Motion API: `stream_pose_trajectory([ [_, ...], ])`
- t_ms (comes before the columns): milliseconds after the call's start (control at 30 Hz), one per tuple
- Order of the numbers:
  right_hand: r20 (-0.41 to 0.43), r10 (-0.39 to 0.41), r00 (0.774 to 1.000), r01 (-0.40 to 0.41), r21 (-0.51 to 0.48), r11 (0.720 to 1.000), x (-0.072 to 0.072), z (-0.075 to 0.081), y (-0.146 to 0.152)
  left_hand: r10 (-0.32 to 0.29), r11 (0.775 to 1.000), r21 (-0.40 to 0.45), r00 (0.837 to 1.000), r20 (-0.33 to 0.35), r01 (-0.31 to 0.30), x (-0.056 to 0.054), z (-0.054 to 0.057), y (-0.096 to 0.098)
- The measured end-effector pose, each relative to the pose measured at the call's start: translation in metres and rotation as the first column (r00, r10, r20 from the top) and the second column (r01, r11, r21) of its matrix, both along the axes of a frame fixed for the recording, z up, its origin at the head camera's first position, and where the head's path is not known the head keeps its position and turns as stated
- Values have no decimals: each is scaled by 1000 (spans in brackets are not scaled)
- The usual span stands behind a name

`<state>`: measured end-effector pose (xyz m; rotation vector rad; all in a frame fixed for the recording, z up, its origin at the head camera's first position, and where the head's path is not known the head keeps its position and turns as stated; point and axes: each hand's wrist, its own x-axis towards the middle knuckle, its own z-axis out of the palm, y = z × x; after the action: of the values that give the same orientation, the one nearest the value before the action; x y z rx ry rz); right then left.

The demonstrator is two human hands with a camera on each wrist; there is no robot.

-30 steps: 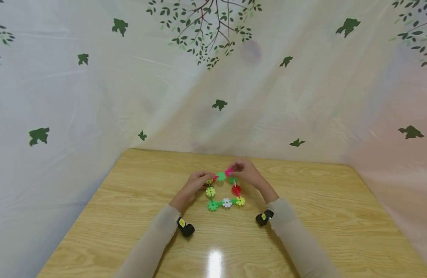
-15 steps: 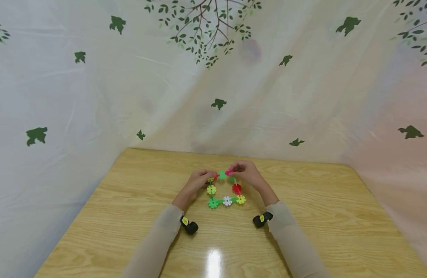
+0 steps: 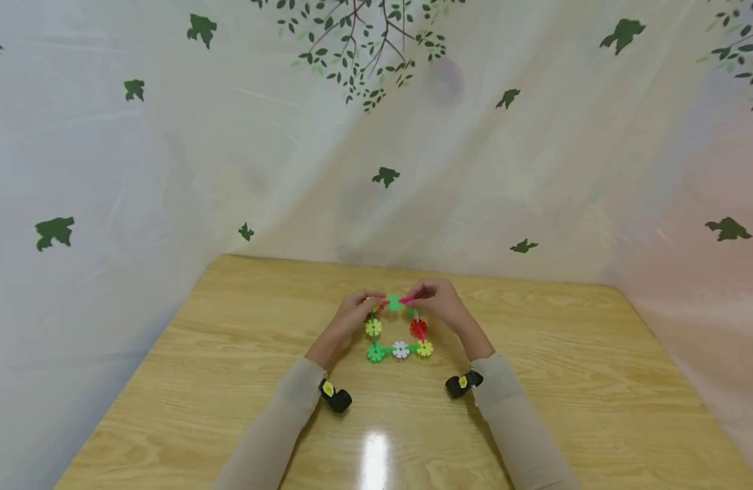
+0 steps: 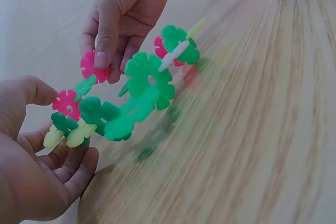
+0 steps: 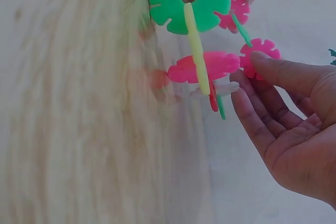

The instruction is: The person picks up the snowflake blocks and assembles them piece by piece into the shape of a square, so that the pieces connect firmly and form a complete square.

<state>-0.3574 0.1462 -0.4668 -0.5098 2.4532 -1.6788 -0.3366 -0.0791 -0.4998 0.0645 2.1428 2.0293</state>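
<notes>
A loop of interlocking snowflake discs stands between both hands over the table. My left hand (image 3: 350,315) grips its far left corner, thumb by a red-pink disc (image 4: 66,103) and fingers under pale yellow and green ones. My right hand (image 3: 440,303) pinches a pink disc (image 5: 260,59) between thumb and fingers. Between the hands a green disc (image 3: 393,302) links to the red-pink one and meets the pinched disc's edge. A yellow disc (image 3: 373,327) and a red disc (image 3: 419,327) form the sides. Along the near side run a green corner disc (image 3: 376,352), a white disc (image 3: 401,350) and another yellow disc (image 3: 424,348).
The wooden table (image 3: 229,435) stretches out around the hands, with a bright reflection near its front. Behind it hangs a pale curtain (image 3: 291,170) with leaf and bird prints. Black wrist cameras (image 3: 335,396) sit on both sleeves.
The top green disc and both hands have shifted slightly right and away. The pinched pink disc now shows more edge-on. The head view has tilted a little downward.
</notes>
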Motion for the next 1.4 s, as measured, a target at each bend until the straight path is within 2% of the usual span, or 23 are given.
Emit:
stream_pose_trajectory([
  [100,-12,8,1000,-8,-9,1000,0,1,0,13,1000,28,1000,-3,-13,1,2,3],
  [300,-25,30,999,-31,-35,999,1,-2,-3,-14,996,84,1000,3,14,4,4,7],
  [533,-42,44,998,-46,-38,998,6,0,-7,-31,999,26,999,-36,32,6,3,4],
  [700,-54,51,997,-53,-35,998,7,1,-8,-48,998,31,996,-72,50,6,3,2],
  [800,-60,47,997,-48,-26,998,8,3,-8,-26,999,41,996,-82,29,6,4,3],
  [1033,-38,79,996,-80,-39,996,25,29,-12,36,998,62,996,-78,-31,8,7,7],
  [1133,-49,94,994,-95,-25,995,24,32,-11,46,997,72,997,-63,-41,9,9,8],
  [1400,-53,103,993,-105,-25,994,5,10,-6,53,993,110,998,-36,-49,8,9,9],
])
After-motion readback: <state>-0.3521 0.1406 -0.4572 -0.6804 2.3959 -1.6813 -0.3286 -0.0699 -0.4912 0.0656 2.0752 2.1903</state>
